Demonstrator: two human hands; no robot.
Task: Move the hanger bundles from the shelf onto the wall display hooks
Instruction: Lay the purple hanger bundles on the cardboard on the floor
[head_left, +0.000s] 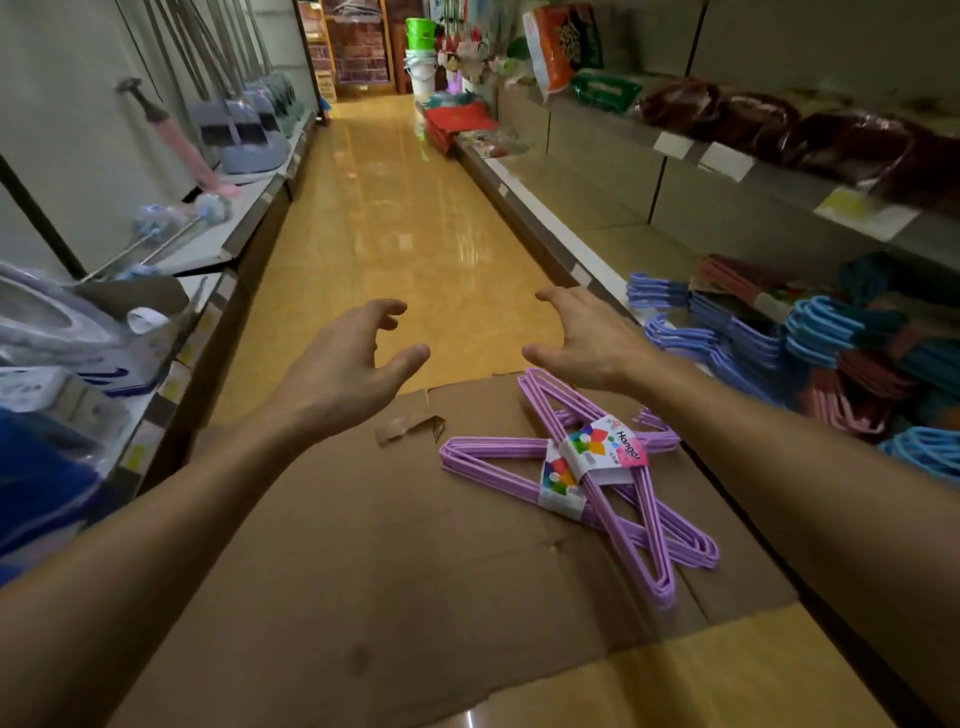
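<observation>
Both empty hands, left hand (337, 364) and right hand (587, 338), hover above cardboard (363, 545) edge.

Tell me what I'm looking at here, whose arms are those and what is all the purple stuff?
The picture comes from a camera worn on a person's head, so you see their own two arms reaching forward in a shop aisle. The left hand and the right hand are both open and hold nothing. Below them lies a flat cardboard sheet with two bundles of purple hangers on it, crossed over each other, each with a paper label. On the shelf to the right lie more hanger bundles in blue, red and pink. On the left stand brooms.
</observation>
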